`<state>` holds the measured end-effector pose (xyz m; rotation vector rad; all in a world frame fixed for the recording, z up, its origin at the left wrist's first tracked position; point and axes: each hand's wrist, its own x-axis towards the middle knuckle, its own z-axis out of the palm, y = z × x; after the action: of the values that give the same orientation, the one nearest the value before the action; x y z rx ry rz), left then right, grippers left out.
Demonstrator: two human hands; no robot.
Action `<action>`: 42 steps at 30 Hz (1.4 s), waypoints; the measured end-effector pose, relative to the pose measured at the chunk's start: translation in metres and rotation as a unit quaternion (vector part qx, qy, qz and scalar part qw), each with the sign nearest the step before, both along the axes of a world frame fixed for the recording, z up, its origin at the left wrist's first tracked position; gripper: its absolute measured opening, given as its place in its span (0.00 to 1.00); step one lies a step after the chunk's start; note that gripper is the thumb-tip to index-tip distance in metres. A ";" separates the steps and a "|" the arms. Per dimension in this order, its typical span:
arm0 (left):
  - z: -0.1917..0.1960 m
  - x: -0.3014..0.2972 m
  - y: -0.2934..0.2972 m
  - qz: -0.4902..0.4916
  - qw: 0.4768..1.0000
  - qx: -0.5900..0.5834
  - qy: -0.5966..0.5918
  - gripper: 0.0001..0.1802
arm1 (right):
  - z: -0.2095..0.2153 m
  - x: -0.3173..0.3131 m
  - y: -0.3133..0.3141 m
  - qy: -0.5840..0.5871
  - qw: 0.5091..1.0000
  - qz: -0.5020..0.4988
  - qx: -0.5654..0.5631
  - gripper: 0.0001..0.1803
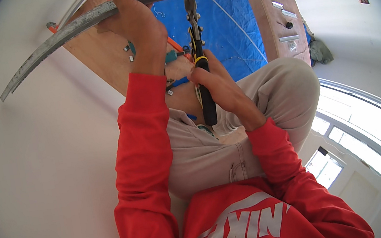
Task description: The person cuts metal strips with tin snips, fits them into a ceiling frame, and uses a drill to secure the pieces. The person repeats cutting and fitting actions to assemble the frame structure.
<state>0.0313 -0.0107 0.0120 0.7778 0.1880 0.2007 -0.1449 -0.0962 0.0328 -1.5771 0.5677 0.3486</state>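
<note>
My left hand (139,25) is wrapped round a long grey metal channel strip (64,35), raised across the upper left. The strip appears curved in this wide view, and its left end points down toward the white wall. In my right hand (225,86) is a pair of tin snips (200,63) with black handles and a yellow band. The snips stand nearly upright, with their jaws at the right end of the strip. Whether the blades have cut into the metal cannot be made out.
Below lie a wooden board (91,50) and a blue tarp (230,19). A teal tool (171,56) and small metal bits rest near the board. Several short metal pieces lie on a brown plank (275,27) at right. My bent knee (293,79) is beside my right hand.
</note>
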 end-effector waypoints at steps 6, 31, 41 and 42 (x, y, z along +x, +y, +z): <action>-0.005 0.006 0.004 0.016 1.000 -0.010 -0.004 0.33 | -0.001 -0.001 0.000 -0.008 0.999 -0.004 0.052 0.28; -0.007 0.003 -0.001 0.015 0.996 0.027 0.087 0.40 | -0.040 0.000 0.003 -0.004 0.986 -0.055 0.159 0.12; -0.044 0.018 0.002 0.050 0.982 0.119 0.138 0.37 | -0.063 0.005 0.020 0.010 0.979 -0.110 0.173 0.11; -0.046 0.018 0.001 0.050 0.981 0.118 0.146 0.37 | -0.065 0.006 0.017 0.000 0.980 -0.112 0.163 0.10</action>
<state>0.0493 -0.0099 -0.0337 1.0342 0.4890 0.2058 -0.1393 -0.0788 -0.0320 -1.1852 0.6467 0.2561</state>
